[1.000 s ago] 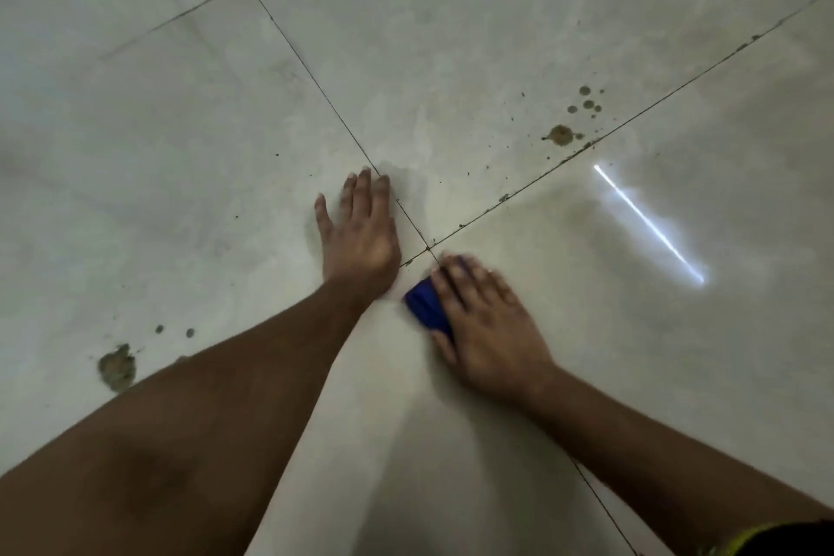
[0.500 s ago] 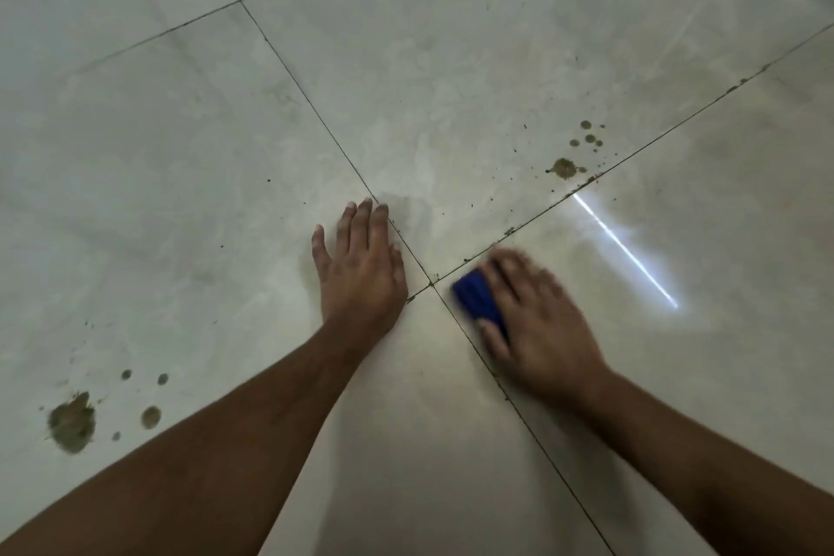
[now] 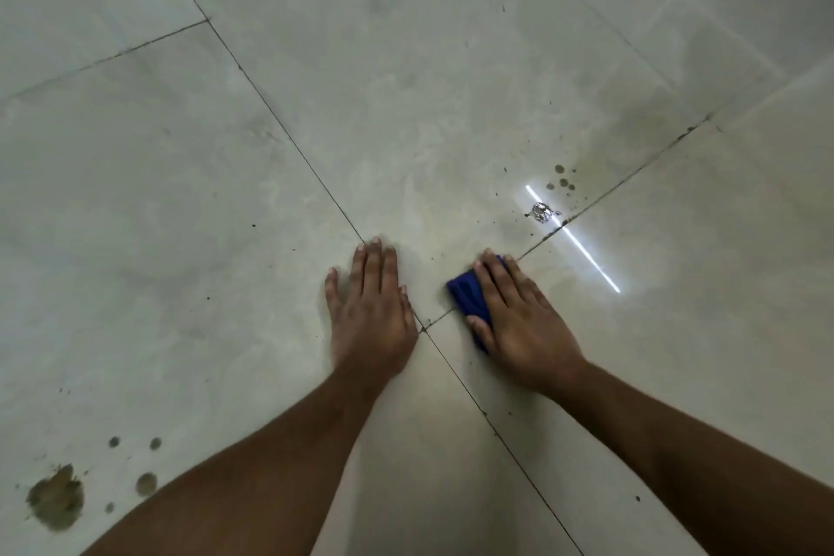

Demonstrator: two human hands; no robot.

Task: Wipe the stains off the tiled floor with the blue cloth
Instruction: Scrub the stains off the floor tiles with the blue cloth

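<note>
My right hand (image 3: 519, 321) lies flat on a folded blue cloth (image 3: 467, 298), pressing it to the pale tiled floor (image 3: 225, 239) just right of where the grout lines cross. Only the cloth's left part shows beside my fingers. My left hand (image 3: 370, 307) rests flat on the tile, fingers together, a little left of the cloth and holding nothing. A wet brown stain (image 3: 541, 212) with small dark drops (image 3: 563, 181) above it lies beyond my right hand. A large brown stain (image 3: 56, 501) with several smaller spots (image 3: 145, 483) sits at the lower left.
Dark grout lines (image 3: 280, 126) cross under my hands, with grit specks along the one running up right. A bright thin light reflection (image 3: 582, 246) lies across the floor right of the cloth.
My right hand has slid the cloth from the grout crossing to the right and slightly forward along the grout line. My left hand stays planted. The view has tilted, so the stains appear lower.
</note>
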